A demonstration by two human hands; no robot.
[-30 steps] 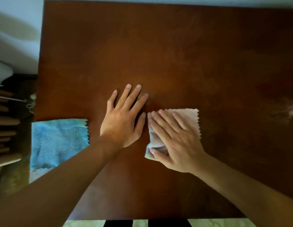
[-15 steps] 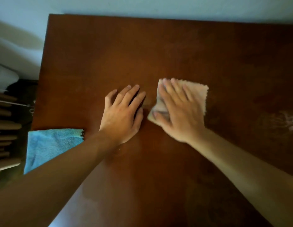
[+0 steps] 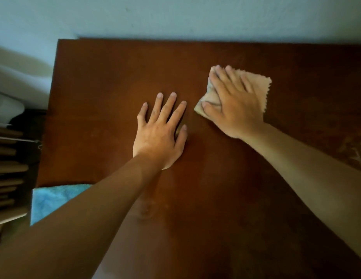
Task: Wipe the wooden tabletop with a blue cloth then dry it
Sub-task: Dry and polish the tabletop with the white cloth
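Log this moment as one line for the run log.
stage: drying | right hand presses pale cloth on tabletop | left hand flat on wood | blue cloth lying at left edge

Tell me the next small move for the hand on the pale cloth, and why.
Probably slide the right hand with the pale cloth rightward: it presses flat on the tabletop, the blue cloth lies aside, and whitish marks show near the right edge.

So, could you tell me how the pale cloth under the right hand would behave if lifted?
Probably floppy: the pale cloth bunches into folds under the right hand. Likely light, since it looks thin. It should slide easily on the smooth tabletop.
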